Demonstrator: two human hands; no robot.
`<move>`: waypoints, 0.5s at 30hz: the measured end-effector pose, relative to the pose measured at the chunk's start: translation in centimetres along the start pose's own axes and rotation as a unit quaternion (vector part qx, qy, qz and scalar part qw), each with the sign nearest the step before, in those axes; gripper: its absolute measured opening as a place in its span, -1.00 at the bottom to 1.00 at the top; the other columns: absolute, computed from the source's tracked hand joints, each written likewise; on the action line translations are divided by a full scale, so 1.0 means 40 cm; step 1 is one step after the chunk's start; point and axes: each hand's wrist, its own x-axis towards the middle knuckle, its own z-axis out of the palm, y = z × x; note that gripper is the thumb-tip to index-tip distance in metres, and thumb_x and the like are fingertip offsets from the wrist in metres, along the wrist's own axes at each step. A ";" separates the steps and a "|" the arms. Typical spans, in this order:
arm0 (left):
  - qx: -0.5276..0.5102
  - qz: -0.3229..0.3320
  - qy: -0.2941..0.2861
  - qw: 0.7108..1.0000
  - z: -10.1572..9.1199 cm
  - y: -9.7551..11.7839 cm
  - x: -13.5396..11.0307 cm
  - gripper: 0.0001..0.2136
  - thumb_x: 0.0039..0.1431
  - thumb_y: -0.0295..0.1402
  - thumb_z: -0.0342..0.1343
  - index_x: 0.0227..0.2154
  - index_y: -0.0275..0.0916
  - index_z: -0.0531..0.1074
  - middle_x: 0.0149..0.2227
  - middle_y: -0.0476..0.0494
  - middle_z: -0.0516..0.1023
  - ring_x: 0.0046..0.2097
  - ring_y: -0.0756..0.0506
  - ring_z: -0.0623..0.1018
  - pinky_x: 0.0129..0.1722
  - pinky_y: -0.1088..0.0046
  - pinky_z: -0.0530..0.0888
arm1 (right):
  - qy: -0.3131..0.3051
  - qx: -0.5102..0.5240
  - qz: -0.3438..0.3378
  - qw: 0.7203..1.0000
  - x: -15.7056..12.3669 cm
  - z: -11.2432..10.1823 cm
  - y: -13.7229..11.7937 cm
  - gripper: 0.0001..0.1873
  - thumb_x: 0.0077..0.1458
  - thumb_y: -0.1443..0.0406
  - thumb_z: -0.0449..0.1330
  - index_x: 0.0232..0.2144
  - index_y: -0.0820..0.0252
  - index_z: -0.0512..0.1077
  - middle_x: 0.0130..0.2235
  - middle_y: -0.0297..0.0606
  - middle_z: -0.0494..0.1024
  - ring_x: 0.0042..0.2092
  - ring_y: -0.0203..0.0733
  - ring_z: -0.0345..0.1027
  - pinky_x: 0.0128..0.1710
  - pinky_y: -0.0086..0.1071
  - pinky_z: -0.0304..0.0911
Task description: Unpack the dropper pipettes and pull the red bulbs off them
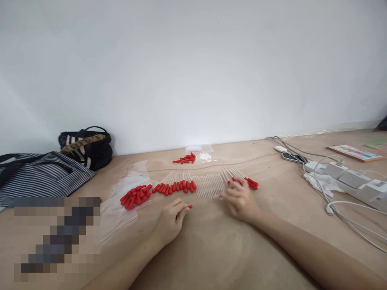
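My left hand (173, 219) is closed in a pinch, with the tip of a small red piece (190, 206) poking out past its fingers. To the right, my right hand (240, 202) is curled and blurred over the end of the stick row, next to a few red-tipped sticks (252, 183); its grip is unclear. Between the hands and farther back lies a row of thin pale sticks (209, 185). Left of that row, more sticks fan out with red bulb-shaped ends (175, 187) towards me. A pile of red bulb-shaped pieces (136, 196) rests on clear plastic bags.
Small red pieces (188, 158) lie by a clear bag (203, 155) near the wall. At right are a power strip with white chargers (355, 176), cables, a phone-like device (292, 157) and a colourful board (355, 153). A striped bag (45, 177) and a black bag (96, 149) stand left.
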 end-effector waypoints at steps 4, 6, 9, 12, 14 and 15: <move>-0.036 -0.006 -0.002 0.999 -0.009 -0.004 0.001 -0.81 0.18 -0.39 -0.13 -0.42 -0.25 0.38 -0.44 -0.05 0.38 -0.39 0.00 0.42 -0.36 0.50 0.37 | -0.046 -0.030 0.282 0.958 0.013 -0.022 0.092 -0.73 0.09 0.26 -0.04 -0.46 0.16 0.45 -0.46 -0.28 0.47 -0.33 -0.24 0.26 -0.25 -0.37 0.04; -0.047 -0.004 0.000 0.999 -0.007 0.000 0.003 -0.83 0.17 -0.40 -0.12 -0.34 -0.23 0.38 -0.37 -0.07 0.40 -0.33 -0.02 0.43 -0.30 0.47 0.39 | -0.104 -0.032 0.374 0.921 0.043 -0.015 0.118 -0.70 0.10 0.28 -0.08 -0.45 0.19 0.44 -0.42 -0.25 0.49 -0.30 -0.23 0.29 -0.31 -0.43 0.06; -0.028 -0.006 0.029 0.999 -0.002 0.005 0.003 -0.82 0.16 -0.40 -0.12 -0.31 -0.23 0.38 -0.33 -0.10 0.38 -0.30 -0.03 0.43 -0.29 0.44 0.40 | -0.181 -0.022 0.412 0.893 0.097 0.017 0.132 -0.70 0.08 0.31 -0.08 -0.51 0.23 0.41 -0.49 -0.24 0.49 -0.40 -0.27 0.32 -0.41 -0.49 0.07; 0.004 -0.007 0.065 0.998 -0.004 -0.001 0.001 -0.80 0.15 -0.40 -0.13 -0.29 -0.23 0.40 -0.31 -0.12 0.37 -0.28 -0.04 0.44 -0.26 0.42 0.41 | -0.216 -0.022 0.416 0.883 0.137 0.056 0.132 -0.73 0.02 0.33 -0.02 -0.61 0.24 0.39 -0.60 -0.25 0.45 -0.51 -0.30 0.29 -0.49 -0.50 0.05; 0.029 -0.017 0.084 0.996 -0.016 -0.013 0.001 -0.80 0.15 -0.38 -0.12 -0.28 -0.22 0.40 -0.33 -0.11 0.39 -0.29 -0.04 0.45 -0.25 0.42 0.41 | -0.235 -0.028 0.422 0.875 0.149 0.077 0.131 -0.75 -0.01 0.36 0.01 -0.65 0.26 0.38 -0.62 -0.22 0.45 -0.55 -0.30 0.28 -0.53 -0.49 0.03; 0.043 -0.025 0.095 0.994 -0.027 -0.023 0.002 -0.80 0.14 -0.37 -0.11 -0.27 -0.22 0.40 -0.33 -0.11 0.41 -0.30 -0.04 0.45 -0.25 0.42 0.41 | -0.243 -0.031 0.424 0.872 0.152 0.085 0.131 -0.76 -0.02 0.37 0.02 -0.64 0.27 0.38 -0.61 -0.20 0.46 -0.55 -0.29 0.29 -0.54 -0.49 0.03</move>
